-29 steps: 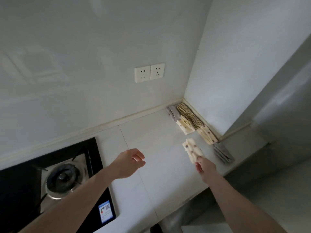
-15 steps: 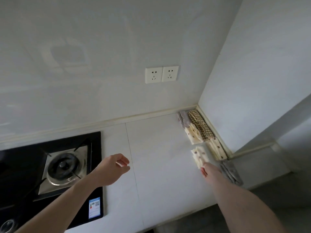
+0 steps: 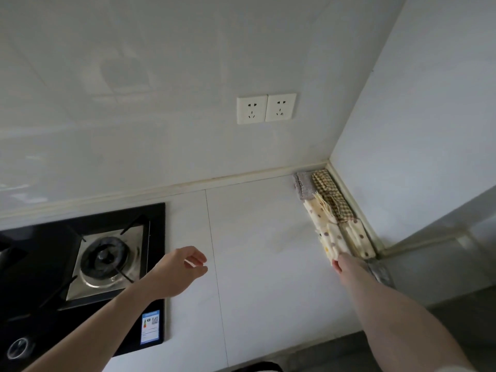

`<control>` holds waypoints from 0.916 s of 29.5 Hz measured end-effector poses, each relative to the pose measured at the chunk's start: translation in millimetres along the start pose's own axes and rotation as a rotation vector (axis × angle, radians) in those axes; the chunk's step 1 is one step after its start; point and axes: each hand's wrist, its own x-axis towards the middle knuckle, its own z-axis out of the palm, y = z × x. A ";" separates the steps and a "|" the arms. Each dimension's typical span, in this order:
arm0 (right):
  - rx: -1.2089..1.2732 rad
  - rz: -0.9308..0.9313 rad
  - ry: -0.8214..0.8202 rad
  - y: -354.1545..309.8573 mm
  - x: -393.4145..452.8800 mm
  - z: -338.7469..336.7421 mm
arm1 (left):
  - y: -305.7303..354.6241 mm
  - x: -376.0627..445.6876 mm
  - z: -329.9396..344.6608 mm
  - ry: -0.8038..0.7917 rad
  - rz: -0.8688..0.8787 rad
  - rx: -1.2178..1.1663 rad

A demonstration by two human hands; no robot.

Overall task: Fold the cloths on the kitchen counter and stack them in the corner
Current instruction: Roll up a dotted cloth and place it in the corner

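Note:
A folded cream cloth with coloured dots [image 3: 332, 241] is held at its near end by my right hand [image 3: 344, 264], low over the white counter [image 3: 255, 237] beside the row of folded cloths. That row runs along the right wall into the corner: a brown checked cloth [image 3: 331, 193], a grey cloth [image 3: 303, 185], a cream dotted cloth [image 3: 318, 212] and another dotted one [image 3: 359, 240]. A grey folded cloth [image 3: 381, 272] lies partly behind my right forearm. My left hand [image 3: 182, 267] hovers over the counter near the hob, fingers loosely curled, holding nothing.
A black gas hob [image 3: 80, 264] with one burner fills the counter's left part. A double wall socket [image 3: 266, 108] sits on the back wall. The counter's front edge runs along the bottom right, with a lower ledge past the right wall's end.
My right hand has carried the dotted cloth forward and right, down beside the row of folded cloths. The view has shifted so the corner sits further right. My left hand stays idle.

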 end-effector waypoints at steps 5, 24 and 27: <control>-0.385 -0.254 0.345 2.9 -41.8 9.7 | 3.5 1.1 -4.9 0.009 0.011 0.014; -0.538 -0.599 0.170 9.0 -115.9 66.1 | -77.5 -78.7 -49.6 0.095 -0.050 0.022; -0.623 -0.642 0.184 -9.2 -100.6 60.6 | -60.2 -69.0 -46.8 0.113 -0.006 0.038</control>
